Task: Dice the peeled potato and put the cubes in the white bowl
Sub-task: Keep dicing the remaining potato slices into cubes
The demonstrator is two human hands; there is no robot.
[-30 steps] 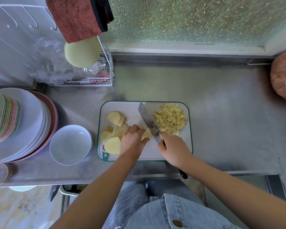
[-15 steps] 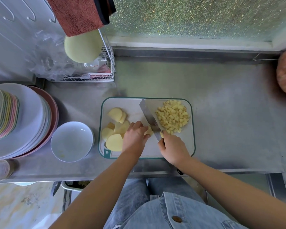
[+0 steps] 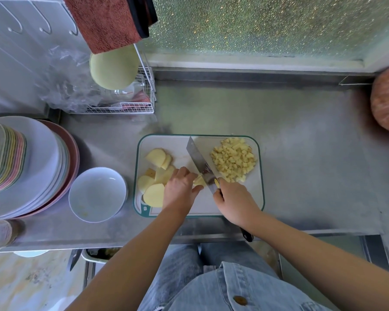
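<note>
L hand (image 3: 180,189) curls over potato piece (image 3: 199,181) mid cutting board (image 3: 202,205), pinning it. R hand (image 3: 236,200) grips knife (image 3: 200,163) by the handle. Slices (image 3: 154,194) at board's left, cubes (image 3: 233,161) at its right, white bowl (image 3: 97,194) just left of board. Potato prob. firm, wet, slippery: hold from on top w/ fingertips tucked.

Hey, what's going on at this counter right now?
A person is dicing potato on a cutting board. The right hand grips a knife, and the left hand holds a potato piece against the blade. A pile of cubes sits on the board's right side and uncut slices lie on its left. The white bowl beside the board has no cubes in it yet.
</note>
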